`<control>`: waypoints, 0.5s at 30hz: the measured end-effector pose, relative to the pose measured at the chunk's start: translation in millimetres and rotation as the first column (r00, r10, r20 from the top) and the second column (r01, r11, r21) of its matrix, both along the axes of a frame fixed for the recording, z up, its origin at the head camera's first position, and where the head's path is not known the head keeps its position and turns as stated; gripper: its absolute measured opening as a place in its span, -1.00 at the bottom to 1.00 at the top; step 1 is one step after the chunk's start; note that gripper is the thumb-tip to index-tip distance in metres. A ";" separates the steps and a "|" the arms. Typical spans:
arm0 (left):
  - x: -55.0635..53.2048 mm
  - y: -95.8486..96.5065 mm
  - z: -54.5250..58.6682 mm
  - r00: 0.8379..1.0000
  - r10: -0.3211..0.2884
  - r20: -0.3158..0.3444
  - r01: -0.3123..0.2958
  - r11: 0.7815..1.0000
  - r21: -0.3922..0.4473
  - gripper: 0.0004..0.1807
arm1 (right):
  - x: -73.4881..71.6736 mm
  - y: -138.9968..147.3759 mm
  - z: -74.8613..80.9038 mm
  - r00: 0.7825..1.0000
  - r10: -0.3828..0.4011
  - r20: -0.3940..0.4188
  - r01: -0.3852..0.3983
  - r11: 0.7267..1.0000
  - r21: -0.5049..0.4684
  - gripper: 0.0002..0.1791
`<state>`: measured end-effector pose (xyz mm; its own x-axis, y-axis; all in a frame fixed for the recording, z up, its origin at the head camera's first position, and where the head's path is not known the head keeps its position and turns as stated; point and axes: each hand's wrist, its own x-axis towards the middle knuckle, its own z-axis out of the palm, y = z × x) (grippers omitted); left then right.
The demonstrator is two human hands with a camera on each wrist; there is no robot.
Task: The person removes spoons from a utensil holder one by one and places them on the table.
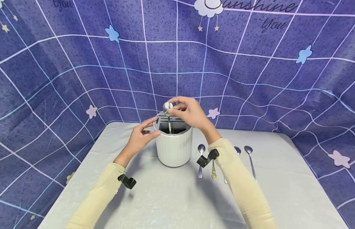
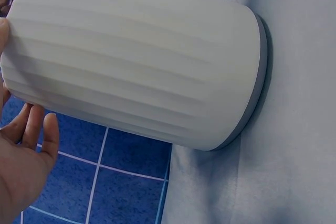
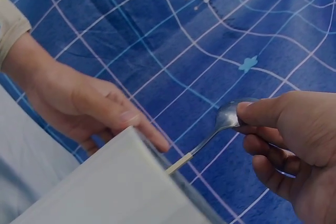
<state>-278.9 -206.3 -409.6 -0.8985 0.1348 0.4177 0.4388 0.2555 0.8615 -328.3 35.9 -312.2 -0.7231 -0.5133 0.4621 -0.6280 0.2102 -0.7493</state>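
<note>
We are holding a spoon (image 1: 167,107) by its bowl, pinched between thumb and fingertips of our right hand (image 1: 188,112), directly above the white ribbed holder (image 1: 173,144). Its handle points down into the open compartment at the front of the holder's top, and the pale lower part of the handle already sits below the rim. In the right wrist view the spoon (image 3: 223,121) slants from our fingers (image 3: 262,111) down to the holder's edge.

Our left hand (image 1: 138,138) rests against the holder's left side near the rim, fingers only lightly bent and thumb along the wall, bracing rather than clasping it. The left wrist view shows the holder's wall (image 2: 142,61) close up, with our fingertips (image 2: 39,129) just beside it.

The holder stands upright on the grey tabletop (image 1: 171,197). To its right lie more spoons: one (image 1: 201,159) just beside the base, another (image 1: 250,160) farther out, and at least two partly hidden by our right sleeve (image 1: 237,178). Behind the holder hangs a blue checked cloth (image 1: 252,73).

We judge the step in hand to be lowering this spoon into its slot. The next move calls for keeping the handle clear of the compartment wall, easing it down, and releasing the bowl only once it rests inside, while the left hand keeps the holder from tipping.
</note>
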 end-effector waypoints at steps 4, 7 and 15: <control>-10.5 -5.1 -13.5 1.000 0.010 -0.006 -0.010 1.000 -0.003 -0.34 | 0.4 1.2 9.1 1.000 -0.011 -0.026 0.011 1.000 -0.008 -0.65; -11.1 -5.5 -15.6 1.000 0.011 -0.015 -0.011 1.000 0.004 -0.33 | 1.6 1.9 15.8 0.999 -0.024 -0.037 0.023 1.000 -0.019 -0.65; -9.9 -5.1 -15.3 0.999 0.019 -0.037 -0.018 1.000 0.021 -0.35 | 3.6 5.7 31.1 0.995 -0.064 -0.080 0.057 0.995 -0.087 -0.65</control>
